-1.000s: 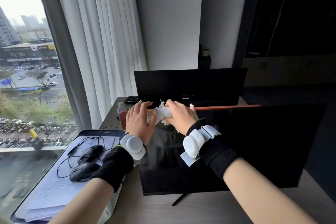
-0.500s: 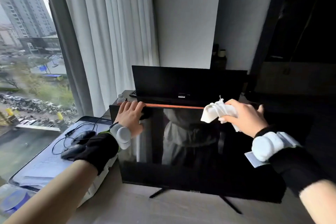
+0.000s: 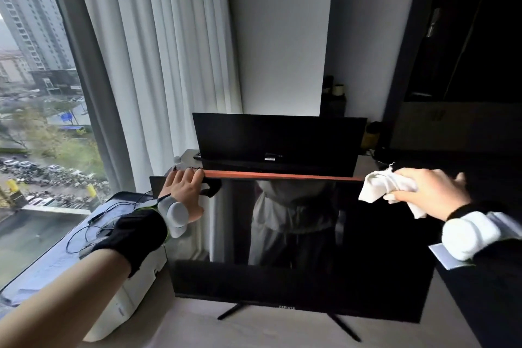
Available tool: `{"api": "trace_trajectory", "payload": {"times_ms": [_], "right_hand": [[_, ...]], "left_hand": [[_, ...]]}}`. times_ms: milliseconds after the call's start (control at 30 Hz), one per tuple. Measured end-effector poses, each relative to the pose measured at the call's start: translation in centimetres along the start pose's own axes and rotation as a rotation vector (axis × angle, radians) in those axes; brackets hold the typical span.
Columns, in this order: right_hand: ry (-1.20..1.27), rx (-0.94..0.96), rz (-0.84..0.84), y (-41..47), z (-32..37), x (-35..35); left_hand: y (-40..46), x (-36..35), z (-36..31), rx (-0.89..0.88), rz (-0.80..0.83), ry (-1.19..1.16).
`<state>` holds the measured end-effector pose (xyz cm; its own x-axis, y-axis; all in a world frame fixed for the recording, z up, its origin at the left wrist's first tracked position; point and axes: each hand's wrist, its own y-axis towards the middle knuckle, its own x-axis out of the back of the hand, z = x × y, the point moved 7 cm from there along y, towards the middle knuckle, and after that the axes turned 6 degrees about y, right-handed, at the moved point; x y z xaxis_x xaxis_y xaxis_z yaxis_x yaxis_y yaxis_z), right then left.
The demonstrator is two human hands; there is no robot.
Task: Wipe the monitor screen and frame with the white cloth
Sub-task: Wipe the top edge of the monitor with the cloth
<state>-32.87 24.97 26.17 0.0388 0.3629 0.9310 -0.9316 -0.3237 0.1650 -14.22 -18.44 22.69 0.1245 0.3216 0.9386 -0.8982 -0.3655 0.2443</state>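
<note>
1. My left hand (image 3: 183,191) rests on the top left corner of the monitor (image 3: 299,248), its fingers curled over the top edge there, so this grip is clasped on the frame.
2. My right hand (image 3: 426,196) holds the white cloth (image 3: 380,188); the grip is clenched round it, with bunched folds sticking out to the left of my fingers and a loose tail hanging below my palm.
3. The cloth sits at the top right corner of the monitor, level with its upper edge. I cannot tell whether it touches the frame.
4. The monitor stands upright on the counter (image 3: 254,330) on thin black legs, its dark screen facing me and reflecting a figure in light clothes. A reddish strip runs along its top edge.
5. A second black monitor (image 3: 278,140) stands just behind it, on the far side, facing away.
6. To the left of the monitor, a white box (image 3: 132,291) sits on the counter beside it, under my left forearm.
7. Further left, near the window (image 3: 36,121), black cables (image 3: 93,223) lie on a light surface.
8. White curtains (image 3: 158,65) hang at the far left, behind the counter.
</note>
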Motion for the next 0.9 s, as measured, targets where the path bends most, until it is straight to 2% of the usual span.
{"api": "trace_trajectory", "payload": {"times_ms": [200, 500, 733, 900], "right_hand": [[0.054, 0.195, 0.003, -1.1, 10.7, -2.8], [0.058, 0.331, 0.099, -0.8, 28.4, -9.8], [-0.011, 0.347, 0.088, -1.3, 35.7, -12.7], [-0.039, 0.319, 0.044, -1.4, 37.7, -13.6]], "left_hand": [[-0.2, -0.4, 0.1, -0.04, -0.034, -0.052], [-0.5, -0.5, 0.4, -0.161, -0.076, -0.157], [-1.2, 0.2, 0.9, -0.229, -0.114, -0.336], [-1.0, -0.2, 1.6, -0.252, -0.116, -0.33]]}}
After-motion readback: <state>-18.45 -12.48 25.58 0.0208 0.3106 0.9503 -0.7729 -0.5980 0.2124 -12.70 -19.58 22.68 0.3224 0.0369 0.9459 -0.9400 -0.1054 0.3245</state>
